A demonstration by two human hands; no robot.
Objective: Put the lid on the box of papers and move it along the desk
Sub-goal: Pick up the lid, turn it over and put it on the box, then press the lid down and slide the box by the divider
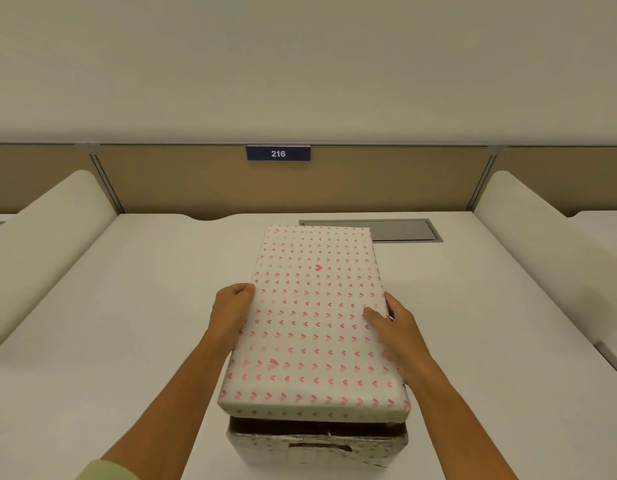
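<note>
A white lid point(315, 317) printed with small pink hearts hovers over the box point(317, 448), its near edge raised so a dark gap shows above the box's front wall. The box stands on the white desk point(127, 306) close to me and has a cut-out handle in its near face. My left hand point(231, 311) grips the lid's left edge. My right hand point(395, 327) holds the right edge, thumb lying on top. The papers inside are hidden by the lid.
A grey cable hatch point(404, 230) is set in the desk behind the lid, at the back right. A tan partition with a blue plate reading 216 point(278, 153) closes the far side. White rounded dividers point(47, 244) point(549, 251) bound the desk left and right.
</note>
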